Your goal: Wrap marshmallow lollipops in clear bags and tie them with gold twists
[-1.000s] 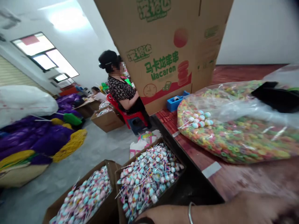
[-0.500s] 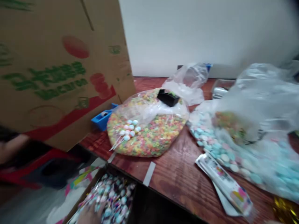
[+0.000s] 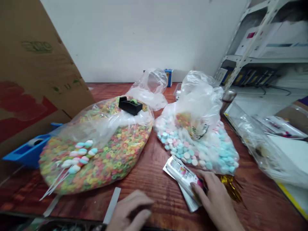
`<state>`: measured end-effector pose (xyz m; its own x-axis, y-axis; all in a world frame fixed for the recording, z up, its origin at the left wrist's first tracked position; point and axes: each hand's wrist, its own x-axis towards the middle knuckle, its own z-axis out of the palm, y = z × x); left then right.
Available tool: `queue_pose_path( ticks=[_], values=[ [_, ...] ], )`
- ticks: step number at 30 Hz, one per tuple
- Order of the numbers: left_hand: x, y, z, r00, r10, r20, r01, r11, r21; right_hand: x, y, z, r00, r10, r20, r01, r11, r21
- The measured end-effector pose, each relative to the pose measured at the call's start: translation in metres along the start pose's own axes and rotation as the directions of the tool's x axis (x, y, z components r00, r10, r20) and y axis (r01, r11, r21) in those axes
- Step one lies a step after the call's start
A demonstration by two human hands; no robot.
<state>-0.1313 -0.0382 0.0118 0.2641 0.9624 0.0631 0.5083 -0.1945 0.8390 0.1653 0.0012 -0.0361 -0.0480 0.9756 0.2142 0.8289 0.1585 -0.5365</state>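
Observation:
My right hand (image 3: 214,199) has its thumb and fingers on the lower end of a slim silver-and-white printed packet (image 3: 181,173), which lies over another pale packet on the table. Close to the table's front edge is my left hand (image 3: 131,210), fingers loosely bent and thumb apart, with nothing visible in it. Beyond it, several twisted pastel marshmallow sticks (image 3: 80,155) rest on a big clear bag of colourful ring-shaped pieces (image 3: 120,154). A clear bag of pastel round candies (image 3: 190,150) lies just past the packets.
A black tape dispenser (image 3: 130,106) sits on the ring bag. At left stand a blue tape dispenser (image 3: 29,149) and a large cardboard box (image 3: 40,64). Gold tinsel (image 3: 231,187) lies by my right hand. A white shelf (image 3: 245,57) stands at right.
The view has swung right and closer to the table. The hand seen in the box of wrapped sweets is no longer there. Both my hands now show over the table, the right one at the packet.

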Motion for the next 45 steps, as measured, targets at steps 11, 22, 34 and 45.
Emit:
queue_pose_path(
  ticks=[11, 22, 34, 45],
  values=[
    [0.085, 0.021, 0.134, 0.931, 0.365, 0.016, -0.328, 0.815, 0.478, 0.016, 0.000, -0.011, 0.980, -0.174, -0.096, 0.163, 0.980, -0.119],
    [0.083, 0.057, 0.133, 0.979, -0.080, 0.185, 0.137, 0.938, -0.318, -0.001, 0.015, -0.079, 0.855, -0.466, -0.228, 0.401, 0.872, -0.280],
    [0.081, 0.059, 0.144, 0.998, -0.004, 0.063, 0.023, 0.953, -0.303, -0.007, -0.009, -0.025, 0.995, 0.009, -0.104, 0.012, 0.979, 0.204],
    [0.086, 0.067, 0.147, 0.993, -0.102, 0.064, 0.118, 0.934, -0.338, -0.020, 0.001, -0.049, 0.954, -0.096, -0.285, 0.166, 0.958, 0.232]
  ],
)
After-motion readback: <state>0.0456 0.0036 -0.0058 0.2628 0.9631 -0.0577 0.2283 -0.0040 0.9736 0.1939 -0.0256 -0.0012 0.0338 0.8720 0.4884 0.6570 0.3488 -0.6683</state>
